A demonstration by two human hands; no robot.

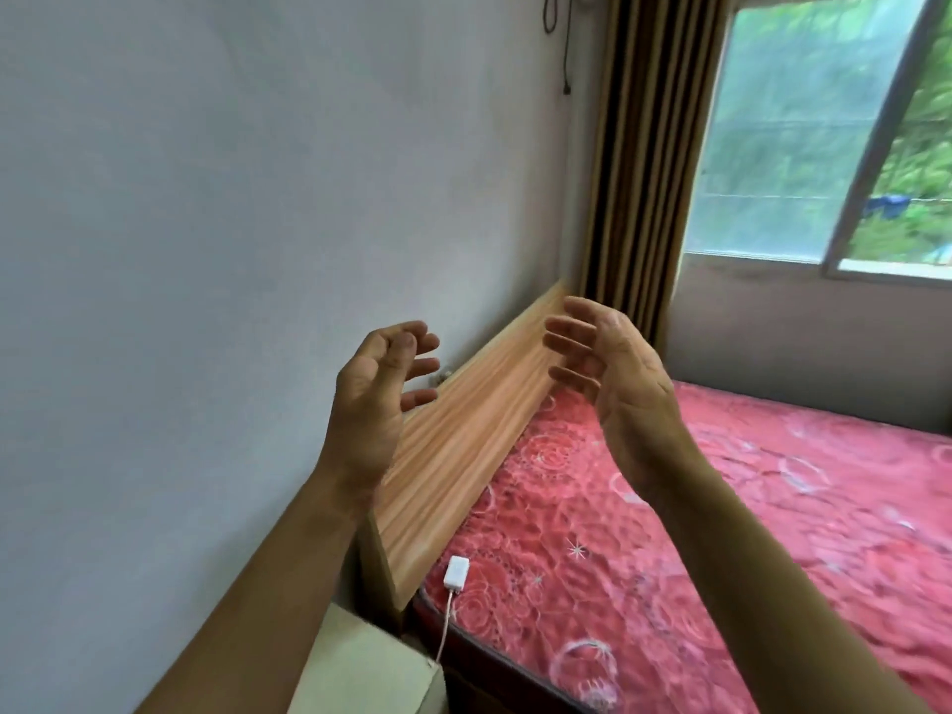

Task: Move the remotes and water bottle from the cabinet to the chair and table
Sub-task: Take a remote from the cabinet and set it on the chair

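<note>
Both of your hands are empty. Your left hand [378,399] is up in front of the near end of the headboard [463,445], fingers loosely curled and spread, gripping nothing. Your right hand [613,383] is raised in front of its far end, palm turned towards the left one, fingers relaxed and apart. The two hands face each other with a clear gap between them.

The remotes and the water bottle are not in view — nothing around the headboard shows them. Below its near end sits a pale corner of furniture [371,667]. It may be the cabinet, but I cannot tell, and the part of its top that shows is bare.

Expect the remotes to be light, stiff and smooth. Pinch each one across its narrow body at mid-length, thumb on top. The bottle will likely be heavier if full, round and a bit slick, with thin walls that give — so wrap your fingers round its middle rather than squeezing.

A white charger [457,573] lies on the red bed cover [721,507] just beside the headboard's near end, and a striped curtain [633,172] hangs beyond the far end.
</note>
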